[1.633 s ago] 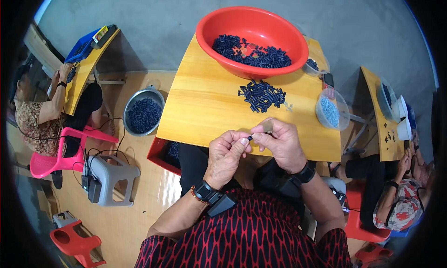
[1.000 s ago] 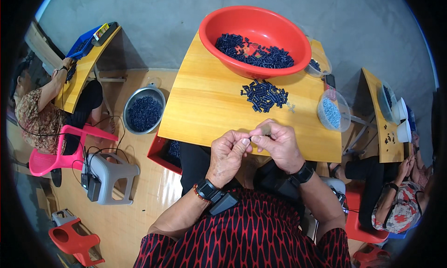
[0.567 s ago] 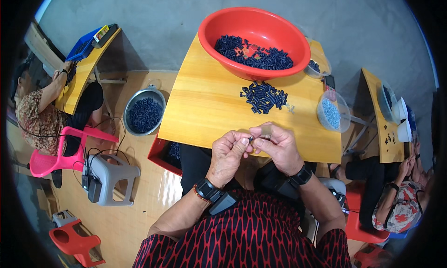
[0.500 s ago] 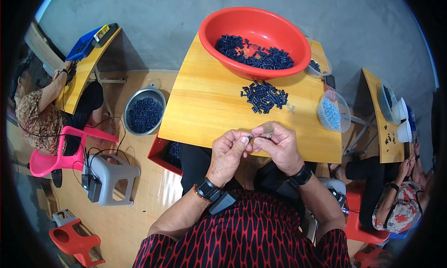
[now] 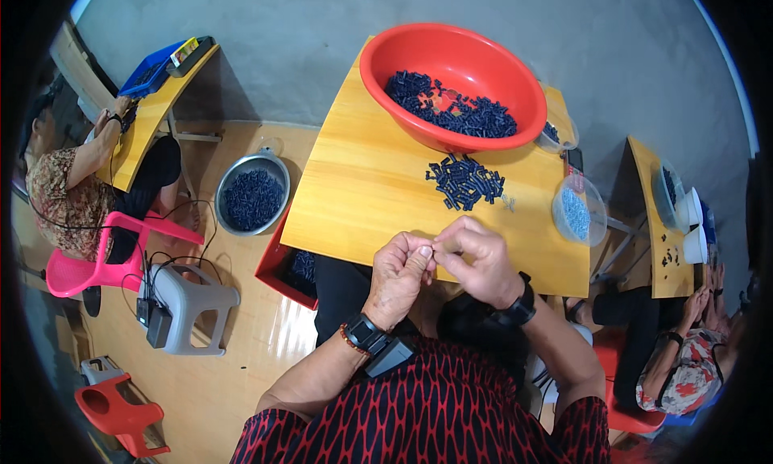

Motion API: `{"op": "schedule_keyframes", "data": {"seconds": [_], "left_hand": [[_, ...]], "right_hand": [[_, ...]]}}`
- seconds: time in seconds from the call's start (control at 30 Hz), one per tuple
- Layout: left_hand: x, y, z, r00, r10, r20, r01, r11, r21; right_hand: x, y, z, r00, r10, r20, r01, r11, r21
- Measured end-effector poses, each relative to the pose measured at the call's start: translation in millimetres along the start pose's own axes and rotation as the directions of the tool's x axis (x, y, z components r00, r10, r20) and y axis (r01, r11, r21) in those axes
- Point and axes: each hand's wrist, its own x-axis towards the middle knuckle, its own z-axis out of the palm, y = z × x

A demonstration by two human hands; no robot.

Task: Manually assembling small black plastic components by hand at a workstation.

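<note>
I count two hands, both mine, meeting just over the near edge of the surface [image 5: 346, 190]. In my left grip [image 5: 394, 280] the thumb is pressed to the forefinger; what lies between them is too small and hidden for me to tell. My right grip [image 5: 487, 267] is curled in with its tips at the left's, and I cannot tell whether it pinches anything. Ahead of my fingers lies one loose pile of small dark pieces [image 5: 465, 182], too heaped to count singly, with a few pale bits [image 5: 509, 202] at its right. Behind it one big red basin [image 5: 483, 69] holds many more dark pieces and takes up the far end, overlapping the smaller of two clear tubs [image 5: 568, 134]. The larger tub [image 5: 597, 212], on the right, holds light-blue bits. On the floor to my left stand one metal bowl [image 5: 256, 161] and, partly under the surface, one red bin [image 5: 286, 294], both with dark pieces inside. Farther left I count one pink chair [image 5: 76, 272], one grey stool [image 5: 189, 303] tangled with cables, and one red stool [image 5: 121, 403]. One co-worker [image 5: 68, 194] sits there; another person [image 5: 684, 371] sits at right, near two white bowls [image 5: 690, 208].
</note>
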Motion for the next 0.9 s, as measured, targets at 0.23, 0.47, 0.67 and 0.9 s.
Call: {"op": "schedule_keyframes", "data": {"seconds": [0.23,0.47,0.67,0.9], "left_hand": [[9,7,-7,0.989,0.049,-0.137,-0.079,0.972,-0.222],[16,10,-16,0.98,0.075,-0.185,-0.118,0.965,-0.233],[19,9,-18,0.98,0.078,-0.184,-0.117,0.97,-0.213],[20,8,-18,0.982,0.103,-0.155,-0.127,0.98,-0.155]], "right_hand": [[63,45,-16,0.976,0.121,-0.179,-0.171,0.94,-0.295],[86,65,-5,0.996,0.08,-0.037,-0.087,0.81,-0.58],[89,67,-3,0.993,0.116,-0.004,-0.093,0.773,-0.627],[84,68,-8,0.995,0.099,0.021,-0.063,0.774,-0.63]]}}
